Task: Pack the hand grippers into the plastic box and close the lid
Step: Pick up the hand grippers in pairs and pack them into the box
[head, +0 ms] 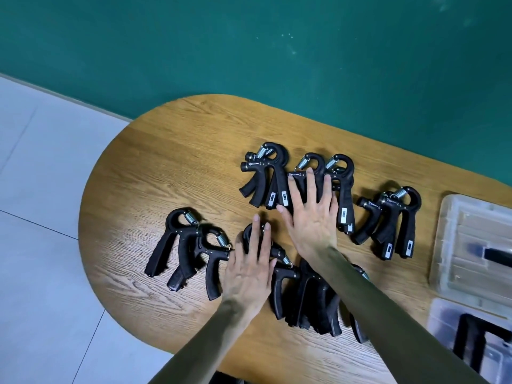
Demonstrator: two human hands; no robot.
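Several black hand grippers with steel springs lie scattered in pairs on the wooden table [155, 151]. My left hand [249, 267] lies flat, fingers spread, on one gripper [279, 284] near the table's front. My right hand [310, 217] rests flat on another gripper [315, 167] further back. More pairs lie at the left [177, 245], back [263, 178] and right [388, 223]. The clear plastic box [443, 325] sits at the lower right edge with a dark item inside. Its clear lid [448, 245] lies just beyond it.
A green wall runs behind the table, and pale floor tiles [41, 217] show at the left. The table's rounded left end has bare wood. Both forearms wear dark sleeves.
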